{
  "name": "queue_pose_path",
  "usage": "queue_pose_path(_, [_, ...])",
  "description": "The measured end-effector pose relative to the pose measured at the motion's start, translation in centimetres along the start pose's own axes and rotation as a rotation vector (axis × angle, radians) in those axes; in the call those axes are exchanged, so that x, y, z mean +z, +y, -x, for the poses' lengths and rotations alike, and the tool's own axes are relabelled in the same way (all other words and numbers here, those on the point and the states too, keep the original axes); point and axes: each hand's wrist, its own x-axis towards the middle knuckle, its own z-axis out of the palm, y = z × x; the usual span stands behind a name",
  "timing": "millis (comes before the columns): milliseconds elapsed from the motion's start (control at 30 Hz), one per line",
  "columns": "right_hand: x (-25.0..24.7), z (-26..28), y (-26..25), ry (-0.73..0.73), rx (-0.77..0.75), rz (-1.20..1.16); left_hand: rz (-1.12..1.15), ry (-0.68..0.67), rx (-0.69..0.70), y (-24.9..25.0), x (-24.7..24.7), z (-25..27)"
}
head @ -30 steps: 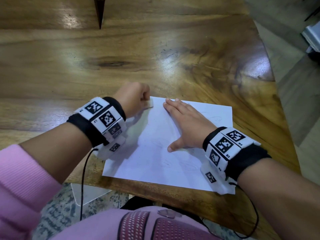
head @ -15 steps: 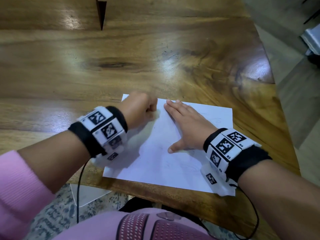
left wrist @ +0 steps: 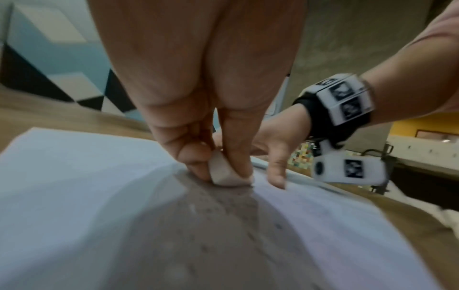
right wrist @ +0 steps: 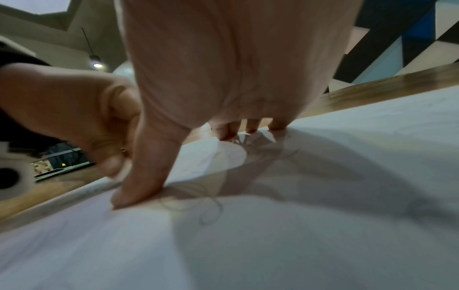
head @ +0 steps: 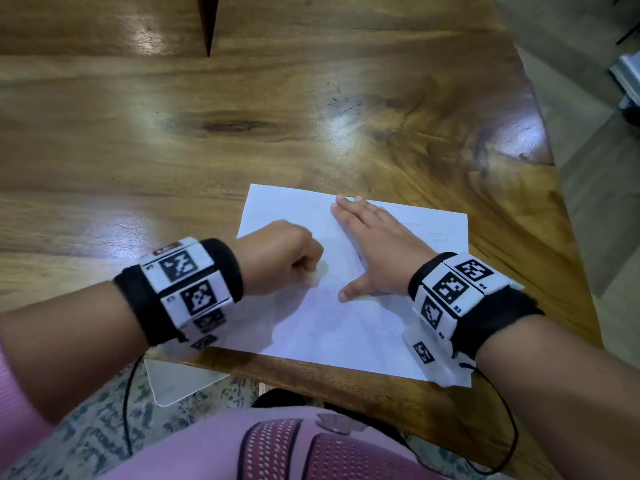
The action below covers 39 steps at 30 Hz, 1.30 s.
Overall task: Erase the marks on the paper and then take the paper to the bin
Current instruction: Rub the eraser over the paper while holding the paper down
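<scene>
Change: left hand (head: 282,256) has slid from the paper's far left corner toward its middle.
Left hand: pinches an eraser (left wrist: 224,173) against the paper (head: 346,327).
Right hand (head: 372,249): flat, fingers straight, pressing the sheet.
Paper: at the table's (head: 242,126) near edge; faint marks, seemingly pencil loops (right wrist: 198,204).

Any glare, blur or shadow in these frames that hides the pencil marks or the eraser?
Head view: window glare on the table, none on the paper; marks faint. Left wrist view: motion-blurred, the left hand shadows the sheet, the eraser still readable. Right wrist view: the right hand casts shadow, yet pencil loops show; edges bend with distortion.
</scene>
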Motion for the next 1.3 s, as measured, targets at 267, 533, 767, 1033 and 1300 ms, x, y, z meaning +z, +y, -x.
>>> queue_pose_path(267, [-0.1, 0.1, -0.2, 0.000, 0.005, 0.003, 0.011, 0.285, -0.152, -1.6, -1.7, -1.9])
queue_pose_path(533, [0.1, 0.2, -0.3, 0.005, 0.007, 0.018, 0.036, 0.203, -0.112, -1.6, -0.9, -0.1])
queue_pose_path(767, [0.0, 0.2, -0.3, -0.011, 0.008, 0.013, 0.082, 0.031, 0.029, -1.4, 1.7, 4.5])
queue_pose_path(1033, [0.1, 0.2, -0.3, -0.007, 0.007, 0.022, 0.055, 0.269, -0.108, -2.6, -0.2, 1.0])
queue_pose_path(1300, [0.0, 0.2, -0.4, -0.011, 0.011, 0.019, 0.158, -0.006, 0.045, -1.1, 3.1, 6.2])
